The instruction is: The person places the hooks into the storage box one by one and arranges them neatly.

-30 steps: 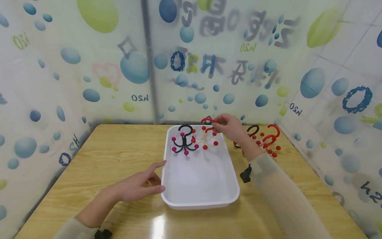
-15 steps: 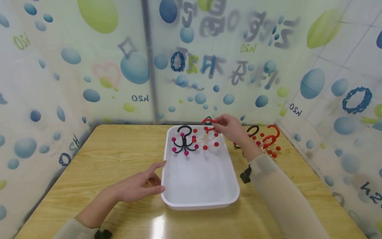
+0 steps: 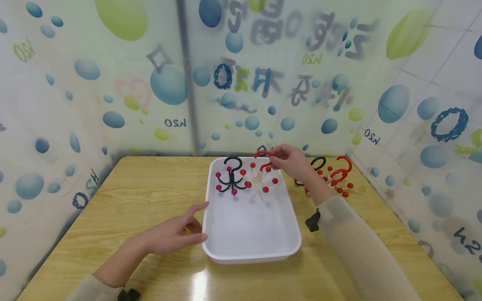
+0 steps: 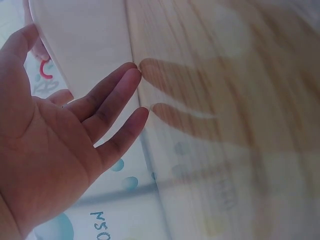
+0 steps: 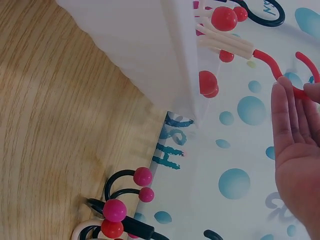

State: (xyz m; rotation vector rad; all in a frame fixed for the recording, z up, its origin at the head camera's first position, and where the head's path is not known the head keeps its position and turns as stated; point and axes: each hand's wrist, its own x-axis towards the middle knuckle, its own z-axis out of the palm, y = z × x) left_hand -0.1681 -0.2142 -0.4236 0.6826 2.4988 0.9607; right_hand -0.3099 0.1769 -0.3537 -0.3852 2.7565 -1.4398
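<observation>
My right hand (image 3: 290, 161) pinches the red hook top of a beige multi-arm hanging hook (image 3: 259, 177) with red balls on its arm tips. It hangs over the far end of the white tray (image 3: 251, 234). In the right wrist view, thumb and straight fingers meet on the red hook, and the beige stem (image 5: 235, 44) tilts behind the tray wall. A black multi-arm hanging hook (image 3: 232, 178) with magenta balls stands in the tray, left of the beige one. My left hand (image 3: 171, 234), fingers spread and loosely bent, touches the tray's left rim.
Right of the tray, on the wooden table (image 3: 150, 188), several more hanging hooks lie close together, a black one (image 3: 319, 162) and red-topped ones (image 3: 344, 162) among them. A patterned wall (image 3: 233, 138) rises directly behind the table, with another along the right side.
The beige hanging hook has turned in my right hand, so its red balls sit in different places. My left hand keeps its place on the tray rim.
</observation>
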